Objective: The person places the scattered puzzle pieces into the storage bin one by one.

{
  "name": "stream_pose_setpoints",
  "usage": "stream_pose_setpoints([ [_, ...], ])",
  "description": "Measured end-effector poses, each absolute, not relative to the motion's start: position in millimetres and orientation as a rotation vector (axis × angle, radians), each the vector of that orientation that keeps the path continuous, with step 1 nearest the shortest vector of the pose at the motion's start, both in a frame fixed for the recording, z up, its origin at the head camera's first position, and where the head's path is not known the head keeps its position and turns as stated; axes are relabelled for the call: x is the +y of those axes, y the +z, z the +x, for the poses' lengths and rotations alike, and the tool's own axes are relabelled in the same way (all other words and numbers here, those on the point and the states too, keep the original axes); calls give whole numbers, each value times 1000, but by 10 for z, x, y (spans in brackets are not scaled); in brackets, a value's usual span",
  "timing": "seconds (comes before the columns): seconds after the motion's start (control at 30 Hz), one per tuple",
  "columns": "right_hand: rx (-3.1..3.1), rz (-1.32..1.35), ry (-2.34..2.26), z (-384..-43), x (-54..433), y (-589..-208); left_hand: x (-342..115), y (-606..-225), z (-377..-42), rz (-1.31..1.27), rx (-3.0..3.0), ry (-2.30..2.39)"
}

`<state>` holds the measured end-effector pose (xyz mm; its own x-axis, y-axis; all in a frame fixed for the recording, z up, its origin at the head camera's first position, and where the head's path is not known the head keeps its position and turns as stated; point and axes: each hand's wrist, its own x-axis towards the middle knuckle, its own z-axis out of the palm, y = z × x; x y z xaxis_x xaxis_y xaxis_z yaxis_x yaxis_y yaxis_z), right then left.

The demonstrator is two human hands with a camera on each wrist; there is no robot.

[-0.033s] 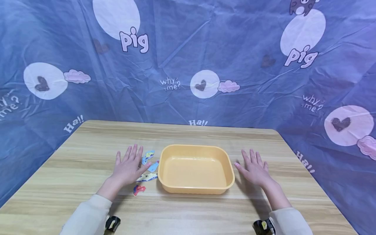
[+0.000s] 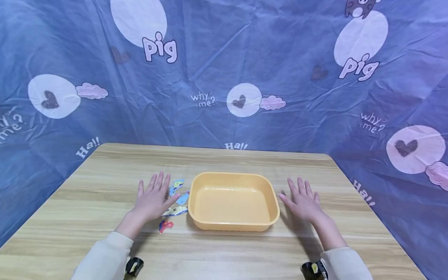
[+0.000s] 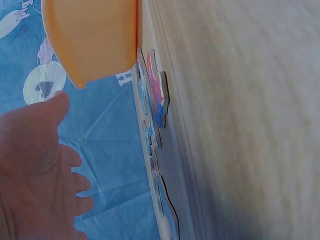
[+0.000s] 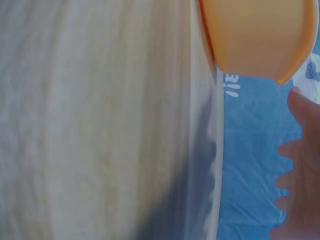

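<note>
Flanking a yellow-orange tray [image 2: 232, 227] with left grip [image 2: 153, 200] and right grip [image 2: 303, 201], both splayed apart, and hovering, at left, near painted pieces [image 2: 182, 199] outside the tray.

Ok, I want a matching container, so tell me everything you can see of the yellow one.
The yellow container is an open-topped rectangle with rounded corners, a thin lip and flaring walls. It looks like smooth, faintly glossy plastic. It stands upright and empty on the table, between the left hand and right hand, neither visibly touching it. Flat printed pieces lie close by its left side; contact is unclear.
</note>
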<state>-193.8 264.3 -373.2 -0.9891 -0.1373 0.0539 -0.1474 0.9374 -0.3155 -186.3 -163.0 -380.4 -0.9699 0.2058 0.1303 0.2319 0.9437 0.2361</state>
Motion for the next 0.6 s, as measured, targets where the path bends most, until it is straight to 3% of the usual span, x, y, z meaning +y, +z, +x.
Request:
stream_pose_setpoints([
  [0.6, -3055, 240, 486, -1934, 2630, -3689, -1626, -3744, -1867, -340, -3001, -384],
])
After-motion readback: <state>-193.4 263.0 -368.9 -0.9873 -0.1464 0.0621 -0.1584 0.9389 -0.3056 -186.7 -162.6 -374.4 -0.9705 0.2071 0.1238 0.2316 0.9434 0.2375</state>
